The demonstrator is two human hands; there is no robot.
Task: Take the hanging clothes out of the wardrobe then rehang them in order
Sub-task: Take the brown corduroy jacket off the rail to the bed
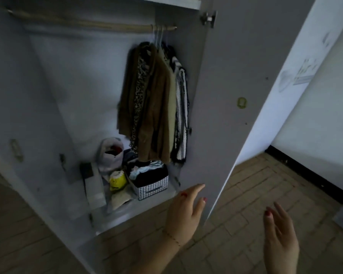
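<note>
The white wardrobe (48, 95) stands open in front of me. Several garments (154, 99) hang bunched at the right end of the wooden rail (83, 22): brown and olive tops, a leopard-print piece and striped ones, on pale hangers (159, 36). The rest of the rail is bare. My left hand (184, 212) is low, fingers straight, in front of the open right door (226, 95) near its bottom edge, holding nothing. My right hand (280, 232) hovers open over the floor, right of the door, holding nothing.
On the wardrobe floor sit a patterned fabric box (151, 180) of folded clothes, a white plastic bag (110, 155), a yellow bag (117, 179) and flat boxes (93, 186). The left door (14, 151) also stands open. Brick-pattern floor (255, 194) lies to the right, bounded by a white wall.
</note>
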